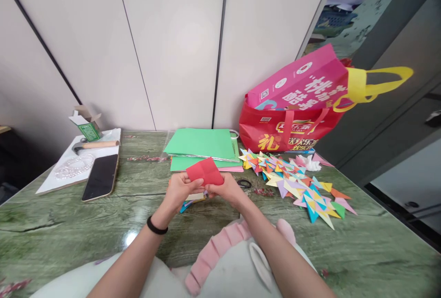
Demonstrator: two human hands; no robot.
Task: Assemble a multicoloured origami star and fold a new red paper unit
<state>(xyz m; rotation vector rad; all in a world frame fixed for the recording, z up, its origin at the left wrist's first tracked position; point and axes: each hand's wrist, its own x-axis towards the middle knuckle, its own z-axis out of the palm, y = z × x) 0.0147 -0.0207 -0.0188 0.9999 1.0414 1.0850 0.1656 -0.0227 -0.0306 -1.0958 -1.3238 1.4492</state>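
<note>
A creased piece of red paper (206,171) is held up above the table between both hands. My left hand (182,188) pinches its left lower edge, with the thumb across the front. At the right lower corner, my right hand (225,188) grips the same paper between thumb and fingers. Below the hands lie several small coloured paper pieces (193,200), partly hidden by the left hand. Just right of my right hand are black scissor handles (244,183); the blades are hidden. Behind the red paper is a stack of green paper sheets (201,143).
Folded colourful paper pieces (292,181) spread over the table's right side. Behind them stands a red gift bag (262,126) holding a pink box. On the left are a phone (100,177), a hammer (99,144), a beaded string (74,165) and a small green box (88,129). A plush toy (227,261) lies under my forearms.
</note>
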